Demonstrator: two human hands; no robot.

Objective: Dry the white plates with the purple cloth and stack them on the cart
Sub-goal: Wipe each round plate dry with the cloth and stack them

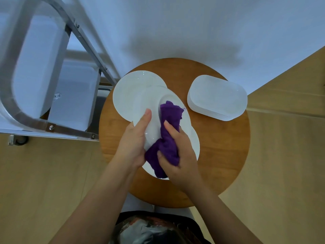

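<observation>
Above the round wooden table [219, 155], the left hand [135, 143] is gripping a tilted white plate [154, 111] while the right hand [177, 152] is clutching the purple cloth [168, 131] against it, with a cart [35, 120] standing at nine o'clock.

arms: bare, no sleeves | garment [154, 228]: dark, grey-and-rust print

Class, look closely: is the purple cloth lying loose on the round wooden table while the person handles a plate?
No, the right hand grips the cloth against a plate held by the left hand.
</observation>
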